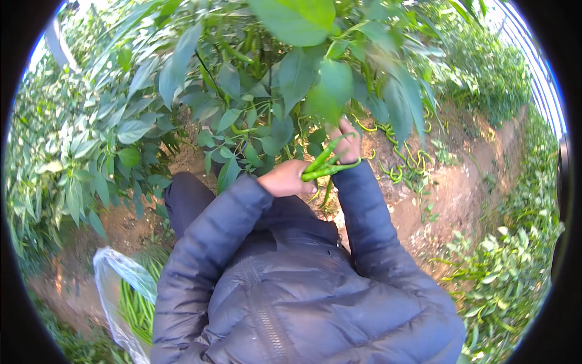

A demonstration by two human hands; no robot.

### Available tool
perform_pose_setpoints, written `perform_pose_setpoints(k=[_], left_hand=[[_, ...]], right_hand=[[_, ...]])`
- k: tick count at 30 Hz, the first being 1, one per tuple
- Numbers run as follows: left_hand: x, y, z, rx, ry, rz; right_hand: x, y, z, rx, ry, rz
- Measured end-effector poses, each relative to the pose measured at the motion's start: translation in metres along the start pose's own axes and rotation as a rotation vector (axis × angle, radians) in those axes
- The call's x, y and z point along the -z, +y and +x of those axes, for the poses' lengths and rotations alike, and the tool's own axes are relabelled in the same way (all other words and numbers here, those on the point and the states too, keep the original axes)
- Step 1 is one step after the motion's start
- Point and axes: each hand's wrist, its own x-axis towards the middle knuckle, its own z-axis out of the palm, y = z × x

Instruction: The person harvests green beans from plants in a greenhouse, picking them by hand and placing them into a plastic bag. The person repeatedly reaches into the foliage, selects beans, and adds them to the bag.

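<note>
My left hand is closed around a small bunch of long green chili peppers, whose tips point to the right across my other wrist. Just beyond it, my right hand reaches up under the leaves of a pepper plant. A leaf covers its fingertips, so whether it grips anything is hidden. More green peppers hang among the leaves in front of me.
A clear plastic bag filled with green peppers stands on the soil at my left side. Several loose peppers lie on the dirt to the right. Dense pepper plants line the left, with more plants at lower right.
</note>
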Motion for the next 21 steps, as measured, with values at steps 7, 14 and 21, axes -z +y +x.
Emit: perform_pose_setpoints(k=[7, 14, 21], left_hand=[[0.041, -0.101, 0.031, -0.084, 0.664, 0.378], [0.133, -0.107, -0.014, 0.000, 0.674, 0.102], [0.158, -0.102, -0.016, 0.006, 0.587, 0.167]], right_hand=[[-0.015, 0.162, -0.044, -0.309, -0.151, -0.600], [-0.109, 0.280, -0.002, -0.629, -0.273, -0.168], [-0.166, 0.255, 0.093, -0.670, -0.081, 0.340]])
